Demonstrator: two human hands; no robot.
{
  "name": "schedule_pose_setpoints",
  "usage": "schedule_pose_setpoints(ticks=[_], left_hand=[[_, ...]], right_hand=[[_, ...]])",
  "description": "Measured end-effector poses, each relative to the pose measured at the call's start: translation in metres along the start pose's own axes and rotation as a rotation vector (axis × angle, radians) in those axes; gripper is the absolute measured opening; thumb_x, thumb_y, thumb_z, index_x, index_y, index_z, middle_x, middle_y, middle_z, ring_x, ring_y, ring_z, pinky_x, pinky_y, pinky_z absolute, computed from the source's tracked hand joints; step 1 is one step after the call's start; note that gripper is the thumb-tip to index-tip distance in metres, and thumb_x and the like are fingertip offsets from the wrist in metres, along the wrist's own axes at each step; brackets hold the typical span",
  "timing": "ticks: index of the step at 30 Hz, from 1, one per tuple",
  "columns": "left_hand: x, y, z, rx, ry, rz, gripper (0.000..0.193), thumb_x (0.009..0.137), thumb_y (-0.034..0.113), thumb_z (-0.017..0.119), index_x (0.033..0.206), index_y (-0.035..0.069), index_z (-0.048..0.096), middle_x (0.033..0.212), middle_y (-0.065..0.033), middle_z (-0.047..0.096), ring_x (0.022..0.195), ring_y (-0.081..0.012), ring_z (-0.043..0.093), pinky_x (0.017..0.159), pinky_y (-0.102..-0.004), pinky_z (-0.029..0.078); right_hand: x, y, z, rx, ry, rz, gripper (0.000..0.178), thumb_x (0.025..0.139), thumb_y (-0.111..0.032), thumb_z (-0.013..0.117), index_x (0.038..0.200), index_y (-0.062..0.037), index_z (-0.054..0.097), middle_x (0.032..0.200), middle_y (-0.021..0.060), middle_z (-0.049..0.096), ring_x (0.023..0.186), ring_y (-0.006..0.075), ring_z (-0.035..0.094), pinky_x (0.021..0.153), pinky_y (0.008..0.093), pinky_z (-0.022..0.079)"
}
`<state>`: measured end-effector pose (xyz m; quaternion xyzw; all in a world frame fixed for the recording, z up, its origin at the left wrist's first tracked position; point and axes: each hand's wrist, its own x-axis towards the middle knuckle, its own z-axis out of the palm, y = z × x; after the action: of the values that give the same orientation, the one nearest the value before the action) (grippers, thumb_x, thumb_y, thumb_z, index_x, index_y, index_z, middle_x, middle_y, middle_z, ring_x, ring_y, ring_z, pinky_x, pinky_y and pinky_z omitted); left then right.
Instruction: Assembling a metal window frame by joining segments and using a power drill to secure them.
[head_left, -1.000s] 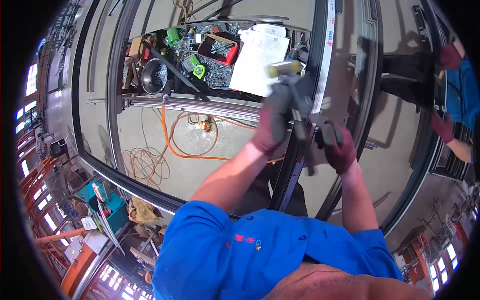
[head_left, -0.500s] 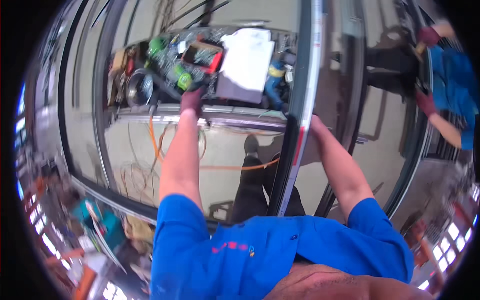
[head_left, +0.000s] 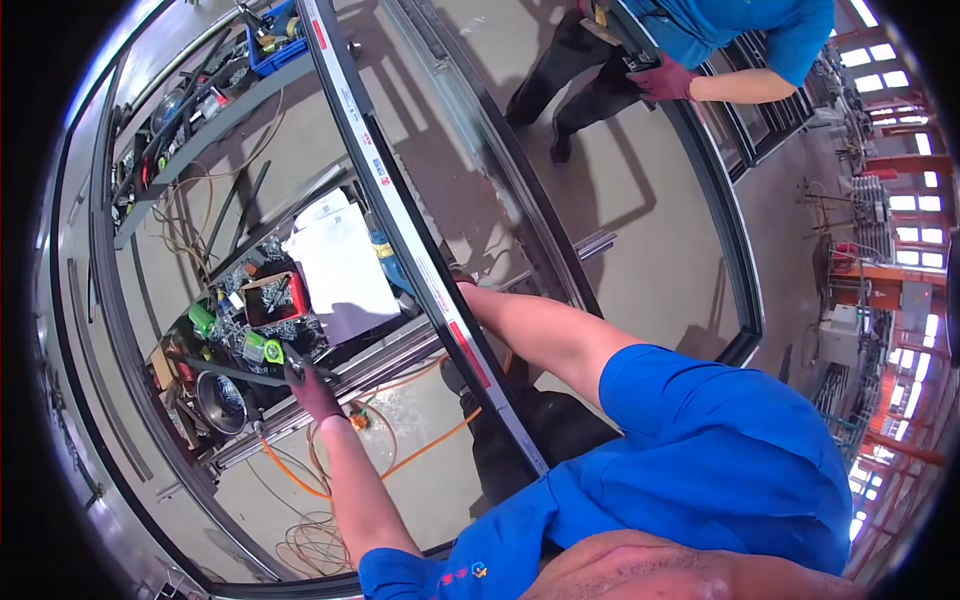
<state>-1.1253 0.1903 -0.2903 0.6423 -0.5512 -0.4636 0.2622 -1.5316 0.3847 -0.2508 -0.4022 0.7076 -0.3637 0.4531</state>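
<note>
My left hand (head_left: 314, 392), in a dark red glove, is closed at the near edge of a parts tray. A dark grey strip (head_left: 232, 372) runs leftward from its fingers; what kind of piece it is I cannot make out. My right hand (head_left: 461, 276) reaches to the far side of a long dark frame bar (head_left: 428, 262) with a white labelled face, which hides its fingers. Beside the left hand are a green tape measure (head_left: 264, 348), a red box of screws (head_left: 297, 294) and a round metal bowl (head_left: 221, 402). White paper sheets (head_left: 345, 265) cover the tray's right part.
Large dark frames surround me. A co-worker's gloved hand (head_left: 664, 80) holds another frame at upper right. An orange hose (head_left: 432, 447) and thin coiled cables (head_left: 318, 545) lie on the floor. At upper left stands a blue bin (head_left: 278, 58) of parts.
My view has turned to the right, so the tray and bar appear tilted and the co-worker shows higher up. My left hand stays by the tray, and the right stays at the bar.
</note>
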Motion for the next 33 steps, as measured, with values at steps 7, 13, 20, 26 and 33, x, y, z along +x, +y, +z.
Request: schedule_pose_setpoints(ticks=[7,13,20,26,33], left_hand=[[-0.152,0.113,0.021,-0.251,-0.082,0.115,0.052,0.110,0.016,0.068,0.156,-0.004,0.052,0.149,-0.0170,0.064,0.136,-0.0247,0.061,0.120,-0.0381,0.043],[-0.255,0.133,0.008,-0.161,-0.189,0.065,0.043,0.111,0.017,0.066,0.148,-0.005,0.061,0.142,-0.0164,0.069,0.133,-0.0238,0.063,0.118,-0.0372,0.047],[-0.340,0.173,0.017,-0.387,-0.446,0.073,0.046,0.109,0.015,0.070,0.149,-0.003,0.059,0.143,-0.0145,0.067,0.133,-0.0217,0.064,0.116,-0.0357,0.049],[-0.381,0.266,-0.003,-0.396,-0.840,0.112,0.069,0.115,0.056,0.050,0.155,0.000,0.056,0.141,-0.0155,0.069,0.125,-0.0244,0.070,0.111,-0.0387,0.055],[-0.466,0.302,0.024,-1.624,-1.221,-0.544,0.079,0.103,0.072,0.060,0.140,0.003,0.063,0.127,-0.0181,0.072,0.117,-0.0356,0.069,0.098,-0.0482,0.062]], right_hand=[[0.007,-0.016,-0.038,-0.319,-0.066,0.341,0.045,0.098,-0.051,0.070,0.117,-0.0134,0.084,0.121,0.0198,0.081,0.115,0.0348,0.079,0.096,0.0463,0.061],[-0.110,-0.115,-0.115,-1.000,-0.159,0.107,0.055,0.101,-0.044,0.071,0.129,0.0035,0.072,0.114,0.0249,0.079,0.097,0.0427,0.079,0.090,0.0481,0.063],[-0.265,-0.194,-0.164,-0.142,0.122,0.145,0.040,0.098,-0.042,0.067,0.109,-0.0043,0.076,0.084,0.0107,0.073,0.074,0.0183,0.070,0.074,0.0382,0.057],[-0.407,-0.241,-0.173,0.100,0.008,0.033,0.039,0.100,-0.032,0.071,0.124,-0.0021,0.076,0.089,0.0057,0.075,0.080,0.0123,0.069,0.073,0.0324,0.055],[-0.499,-0.208,-0.161,0.299,-0.456,-0.032,0.056,0.097,-0.034,0.079,0.140,-0.0002,0.068,0.109,0.0133,0.077,0.098,0.0215,0.075,0.088,0.0368,0.060]])
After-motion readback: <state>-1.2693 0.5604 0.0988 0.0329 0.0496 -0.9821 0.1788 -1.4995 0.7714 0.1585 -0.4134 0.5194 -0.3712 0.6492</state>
